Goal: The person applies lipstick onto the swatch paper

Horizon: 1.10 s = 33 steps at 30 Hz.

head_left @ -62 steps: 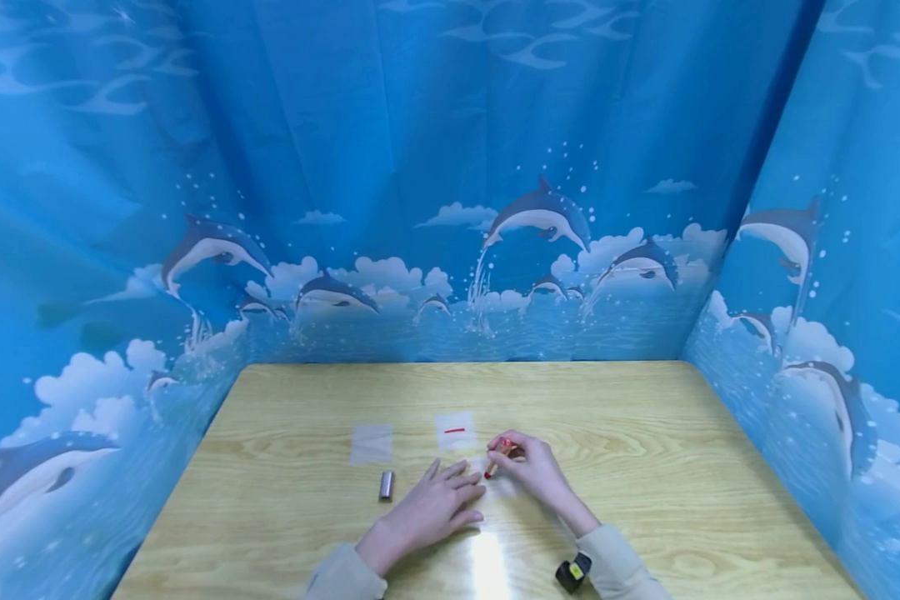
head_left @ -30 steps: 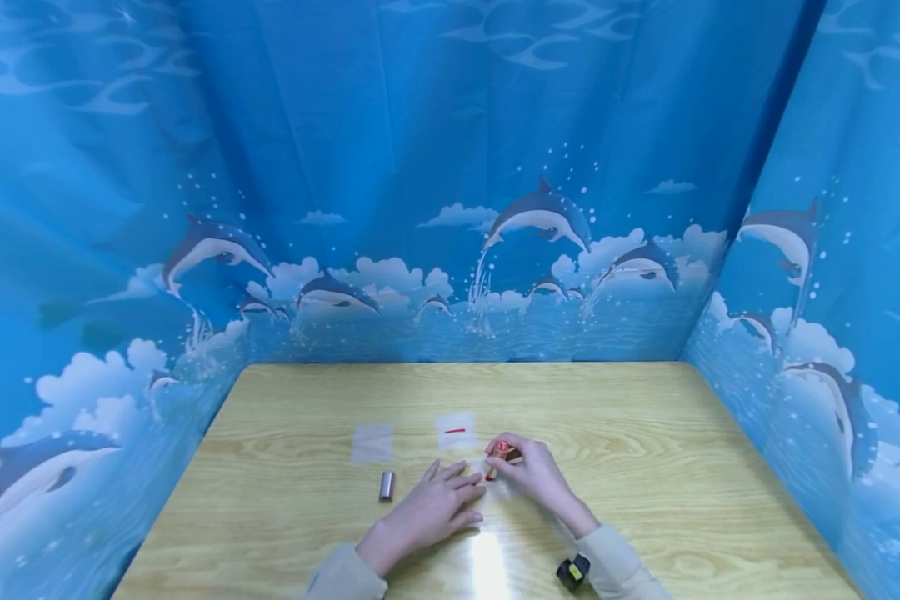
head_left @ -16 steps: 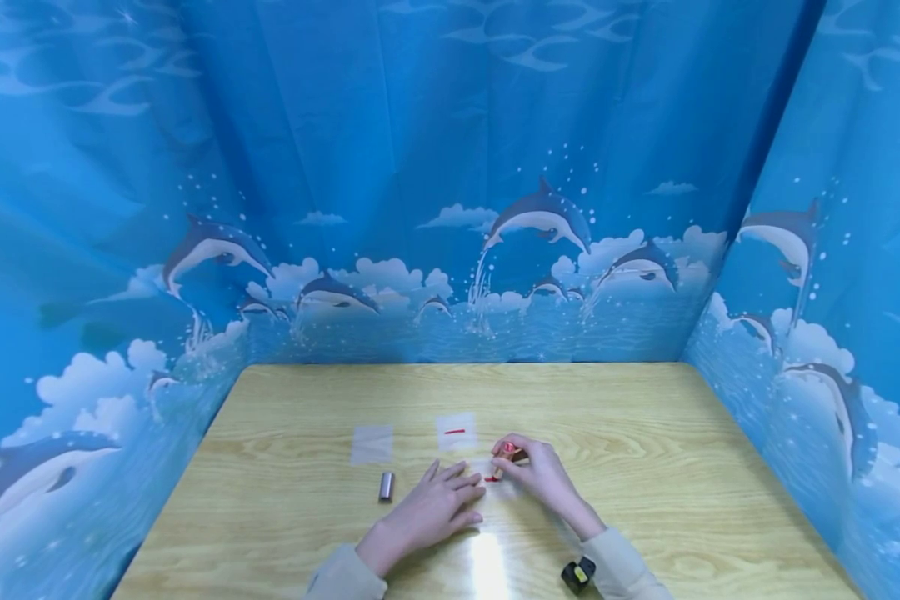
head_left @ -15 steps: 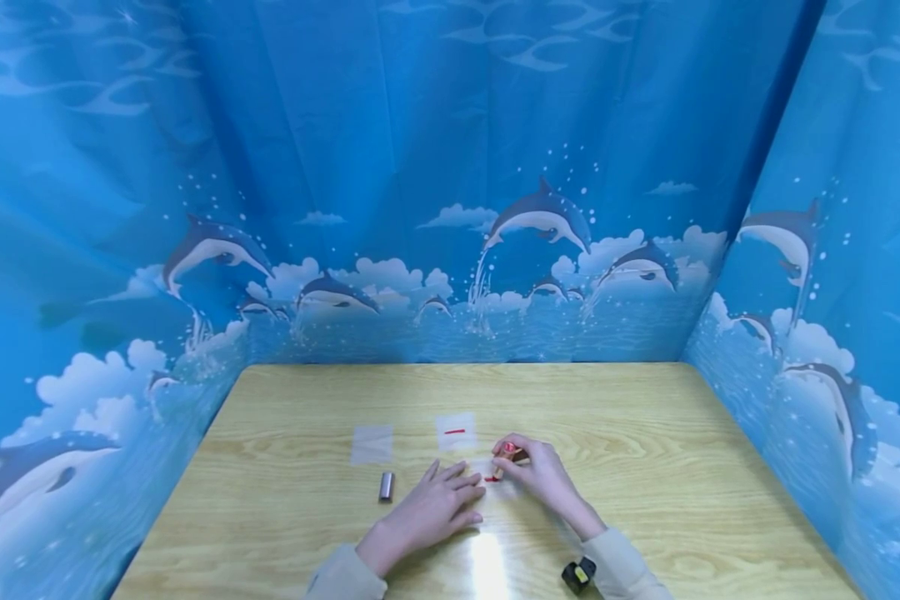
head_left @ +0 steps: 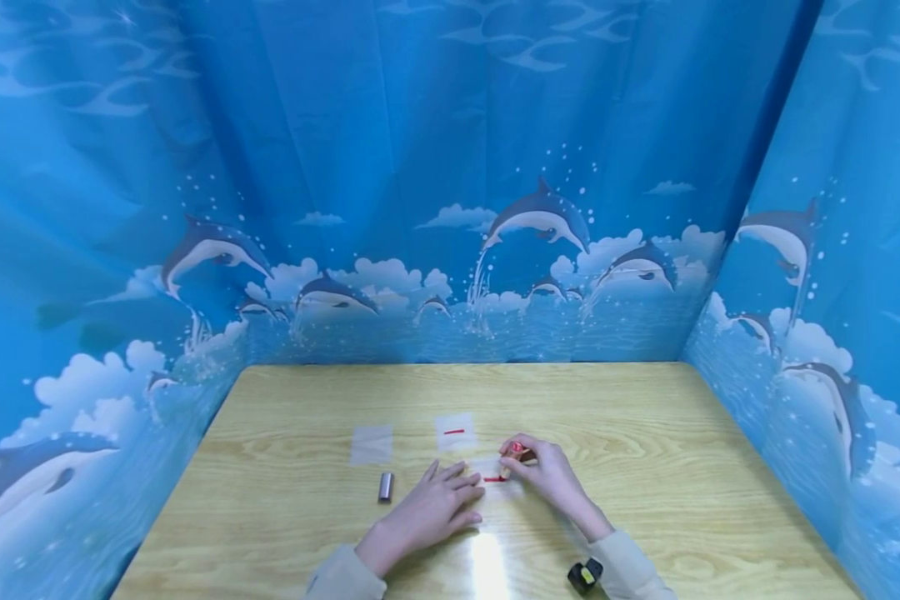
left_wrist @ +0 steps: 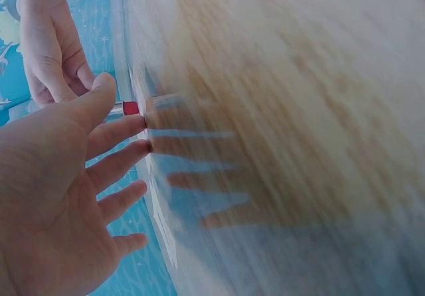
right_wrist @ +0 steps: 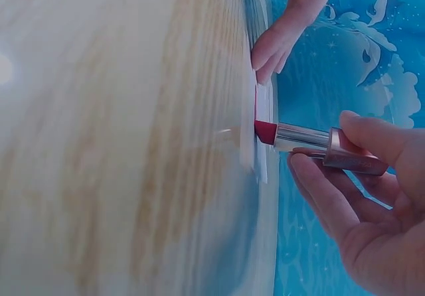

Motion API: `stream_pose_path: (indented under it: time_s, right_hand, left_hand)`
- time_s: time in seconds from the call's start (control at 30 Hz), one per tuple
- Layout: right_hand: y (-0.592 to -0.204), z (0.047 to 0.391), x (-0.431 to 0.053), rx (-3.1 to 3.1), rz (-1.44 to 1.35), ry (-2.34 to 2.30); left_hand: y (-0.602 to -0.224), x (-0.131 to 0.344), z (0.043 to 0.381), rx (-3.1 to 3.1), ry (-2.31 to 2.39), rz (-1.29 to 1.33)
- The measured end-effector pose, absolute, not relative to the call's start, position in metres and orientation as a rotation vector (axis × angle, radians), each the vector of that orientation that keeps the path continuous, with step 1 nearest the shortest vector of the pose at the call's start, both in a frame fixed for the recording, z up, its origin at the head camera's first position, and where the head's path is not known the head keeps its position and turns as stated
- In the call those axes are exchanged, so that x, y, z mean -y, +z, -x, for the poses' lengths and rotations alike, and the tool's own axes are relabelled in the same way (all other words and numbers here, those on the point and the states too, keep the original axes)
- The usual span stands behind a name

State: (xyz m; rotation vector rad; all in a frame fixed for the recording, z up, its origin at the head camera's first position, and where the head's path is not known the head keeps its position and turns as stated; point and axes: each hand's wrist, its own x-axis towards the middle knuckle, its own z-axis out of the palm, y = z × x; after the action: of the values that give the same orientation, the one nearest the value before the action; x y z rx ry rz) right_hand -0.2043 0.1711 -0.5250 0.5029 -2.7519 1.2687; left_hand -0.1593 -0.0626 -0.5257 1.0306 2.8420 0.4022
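My right hand pinches a lipstick between thumb and fingers. Its red tip meets a small white paper, at the right end of a red line there. With fingers spread and straight, my left hand lies on the table, its fingertips at the left edge of that paper. Farther back is a second white paper bearing a short red stroke. A shiny lipstick cap lies left of my left hand.
An unmarked translucent square sheet lies behind the cap on the wood-grain table. A black device with a yellow mark is at my right wrist. A blue dolphin-print curtain encloses the table's back and sides.
My right hand has moved to the right with the lipstick, and the red line on the near paper has grown longer. My left hand has stayed in place.
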Motion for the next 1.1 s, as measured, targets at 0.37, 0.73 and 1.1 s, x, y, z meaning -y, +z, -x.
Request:
stream_pose_path:
  time_s: [0.37,0.73,1.1]
  right_hand:
    - [-0.526,0.205,-0.178,2.754,-0.459,1.268]
    - [-0.526,0.205,-0.187,2.568,-0.173,1.724]
    - [-0.516,0.202,-0.190,2.297,0.020,2.074]
  left_hand:
    - [-0.526,0.063,0.159,-2.842,0.413,-1.040]
    - [-0.529,0.064,0.160,-2.853,0.395,-1.057]
    - [-0.527,0.063,0.158,-2.858,0.409,-1.060]
